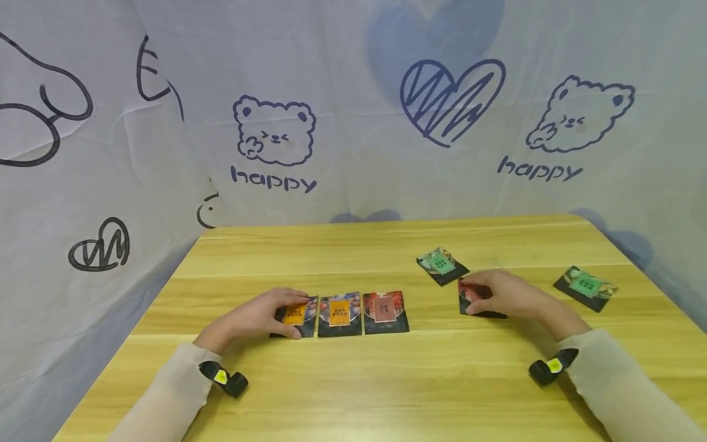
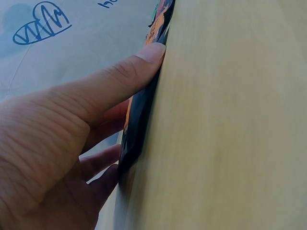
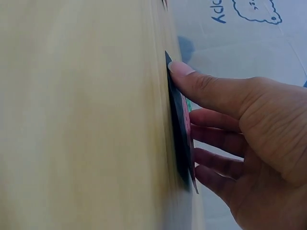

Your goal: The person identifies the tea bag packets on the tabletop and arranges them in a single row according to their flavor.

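Left hand (image 1: 258, 316) spans an orange packet (image 1: 295, 315) on the surface (image 1: 353, 380), thumb and fingers gripping its edges. Right hand (image 1: 508, 294) pinches a red packet (image 1: 466, 297)! Just right of the left hand: second orange packet (image 1: 339, 314), then second red packet (image 1: 385, 313), lettering too small to read. Beyond the right hand, green packets (image 1: 442, 265) sit either side; farther, the cloth (image 1: 353, 141) says "happy" twice.

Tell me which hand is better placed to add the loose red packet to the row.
The right hand, probably: it grips the loose red packet, right of the row, while the left hand holds the leftmost orange packet.
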The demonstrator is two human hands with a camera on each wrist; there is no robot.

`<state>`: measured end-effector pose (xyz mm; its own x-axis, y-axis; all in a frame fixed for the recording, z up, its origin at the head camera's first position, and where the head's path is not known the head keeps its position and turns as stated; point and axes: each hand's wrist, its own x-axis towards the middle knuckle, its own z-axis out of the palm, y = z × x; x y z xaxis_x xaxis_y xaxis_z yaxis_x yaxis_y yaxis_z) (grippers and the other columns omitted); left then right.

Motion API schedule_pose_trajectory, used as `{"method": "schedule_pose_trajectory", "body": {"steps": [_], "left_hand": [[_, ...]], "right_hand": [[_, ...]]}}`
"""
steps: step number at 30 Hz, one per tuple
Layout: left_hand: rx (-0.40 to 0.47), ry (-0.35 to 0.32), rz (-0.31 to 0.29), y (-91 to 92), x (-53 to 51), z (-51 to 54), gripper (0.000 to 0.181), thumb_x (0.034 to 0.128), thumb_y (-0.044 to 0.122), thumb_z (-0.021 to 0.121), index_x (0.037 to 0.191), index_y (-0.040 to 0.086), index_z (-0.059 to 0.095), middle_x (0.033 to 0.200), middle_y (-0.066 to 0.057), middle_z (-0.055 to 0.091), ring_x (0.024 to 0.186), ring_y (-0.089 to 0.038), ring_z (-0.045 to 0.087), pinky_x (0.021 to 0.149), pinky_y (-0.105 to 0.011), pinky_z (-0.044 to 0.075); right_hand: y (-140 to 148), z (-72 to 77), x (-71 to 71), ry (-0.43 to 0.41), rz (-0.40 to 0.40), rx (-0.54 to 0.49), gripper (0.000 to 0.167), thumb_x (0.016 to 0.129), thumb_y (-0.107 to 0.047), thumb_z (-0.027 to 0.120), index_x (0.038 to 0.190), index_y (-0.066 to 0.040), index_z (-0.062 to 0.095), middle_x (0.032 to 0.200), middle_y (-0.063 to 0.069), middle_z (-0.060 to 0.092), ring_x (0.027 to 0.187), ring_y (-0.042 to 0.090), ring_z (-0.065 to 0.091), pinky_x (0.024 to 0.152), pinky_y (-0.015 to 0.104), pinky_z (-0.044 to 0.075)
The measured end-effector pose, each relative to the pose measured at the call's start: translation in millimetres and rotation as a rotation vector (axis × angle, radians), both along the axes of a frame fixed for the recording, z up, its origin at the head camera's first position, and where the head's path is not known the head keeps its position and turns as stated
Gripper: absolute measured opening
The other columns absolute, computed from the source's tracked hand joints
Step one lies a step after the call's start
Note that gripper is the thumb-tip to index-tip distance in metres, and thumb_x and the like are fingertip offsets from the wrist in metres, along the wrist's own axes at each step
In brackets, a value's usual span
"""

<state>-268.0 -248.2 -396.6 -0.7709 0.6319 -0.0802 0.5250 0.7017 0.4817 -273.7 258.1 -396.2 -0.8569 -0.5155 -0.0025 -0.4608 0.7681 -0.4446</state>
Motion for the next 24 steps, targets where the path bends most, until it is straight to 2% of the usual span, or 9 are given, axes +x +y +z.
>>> {"method": "schedule_pose_trajectory", "body": {"steps": [8,24], "left_hand": [[0.008,-0.01,0.013,0.2,0.1,-1.6,0.077,0.0811,0.049,0.077,0.142,0.008,0.052,0.147,-0.012,0.045,0.135,-0.037,0.037,0.109,-0.056,0.031],[-0.012,0.008,-0.002,-0.2,-2.3,-2.8,0.08,0.0803,0.052,0.076,0.143,0.01,0.052,0.148,-0.01,0.045,0.137,-0.035,0.036,0.11,-0.054,0.03]], "right_hand": [[-13,4.0,7.1,0.005,-0.002,0.03,0.067,0.086,-0.042,0.075,0.136,-0.002,0.057,0.132,0.019,0.057,0.118,0.038,0.055,0.096,0.054,0.045],[-34,5.4,11.4,-0.033,-0.005,0.049,0.07,0.085,-0.041,0.076,0.138,-0.002,0.055,0.137,0.021,0.053,0.125,0.041,0.049,0.1,0.055,0.042]]}}
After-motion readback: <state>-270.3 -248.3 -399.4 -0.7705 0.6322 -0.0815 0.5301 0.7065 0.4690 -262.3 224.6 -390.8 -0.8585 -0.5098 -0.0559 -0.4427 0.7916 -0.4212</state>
